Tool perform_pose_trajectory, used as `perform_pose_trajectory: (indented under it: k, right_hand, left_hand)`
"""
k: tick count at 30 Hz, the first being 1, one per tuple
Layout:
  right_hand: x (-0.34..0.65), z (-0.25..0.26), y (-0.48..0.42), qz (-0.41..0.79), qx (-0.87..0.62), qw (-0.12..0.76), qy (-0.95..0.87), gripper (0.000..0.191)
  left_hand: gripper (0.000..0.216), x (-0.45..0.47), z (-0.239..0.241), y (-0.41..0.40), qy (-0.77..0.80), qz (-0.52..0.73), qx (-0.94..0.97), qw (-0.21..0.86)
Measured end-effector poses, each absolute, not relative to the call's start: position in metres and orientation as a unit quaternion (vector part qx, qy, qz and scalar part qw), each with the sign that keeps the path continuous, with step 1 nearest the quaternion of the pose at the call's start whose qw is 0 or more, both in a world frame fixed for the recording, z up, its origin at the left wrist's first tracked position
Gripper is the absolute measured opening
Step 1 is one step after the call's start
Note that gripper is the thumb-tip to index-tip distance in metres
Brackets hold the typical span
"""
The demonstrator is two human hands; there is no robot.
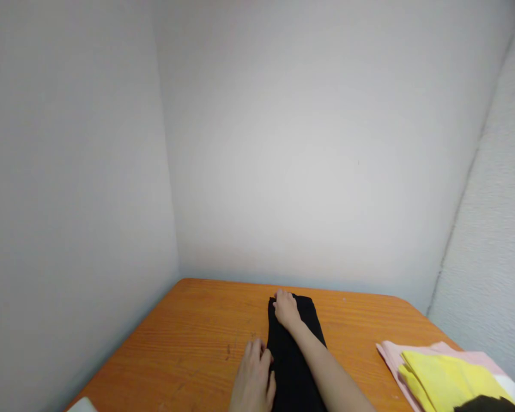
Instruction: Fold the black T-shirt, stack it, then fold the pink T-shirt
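- Head view, nearest first: left hand (254,377) lies palm-down at the bottom edge of frame, fingers (257,350) flat, together, pointing away, gripping nothing.
- Left fingertips rest on the near-left edge of a black cloth (289,366); thumb side overlaps the cloth, the rest of the hand sits on the table (189,337).
- Black cloth is folded into a long narrow strip, running from just right of the left fingers away to the right fingers, lying flat on the wood.
- Right forearm crosses over the strip diagonally from the lower right.
- Right hand (286,309) is pressed down on the far end of the strip, fingers (280,297) slightly curled over its far-left corner; cannot tell if they pinch the cloth or just press it.
- Well to the right of both hands: a stack of folded cloths at the table's right edge, yellow cloth (442,375) on top of a pink cloth (390,352), with a dark bit at the frame corner.
- Beyond the right fingers: bare orange table strip, then plain white walls (309,171) meeting in a corner far left of the fingers.
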State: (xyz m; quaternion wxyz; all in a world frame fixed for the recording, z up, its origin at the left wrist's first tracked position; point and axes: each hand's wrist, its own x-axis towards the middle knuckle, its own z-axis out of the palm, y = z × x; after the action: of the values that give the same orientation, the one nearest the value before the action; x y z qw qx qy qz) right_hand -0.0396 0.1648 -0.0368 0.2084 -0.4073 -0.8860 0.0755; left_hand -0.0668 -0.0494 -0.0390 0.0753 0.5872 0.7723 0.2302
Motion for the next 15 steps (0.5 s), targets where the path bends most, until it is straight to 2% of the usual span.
perform_pose_trajectory:
  k: [4,7,11,15]
  right_hand:
    - [-0.029,-0.026,0.146,0.042,-0.349,0.220,-0.910,0.040]
    - [-0.020,-0.034,0.131,0.040,-0.285,0.192,-0.938,0.044]
    - [-0.011,-0.058,0.122,0.068,-0.316,0.113,-0.939,0.060]
    - [-0.011,-0.067,0.126,0.077,-0.319,0.113,-0.938,0.063]
  left_hand:
    - [0.049,-0.068,-0.048,-0.046,0.748,0.236,0.614,0.092]
    - [0.063,-0.069,-0.052,-0.040,0.738,0.209,0.630,0.125]
    - [0.070,-0.067,-0.048,-0.034,0.737,0.139,0.641,0.163]
    - [0.080,-0.065,-0.043,-0.033,0.740,0.096,0.642,0.175]
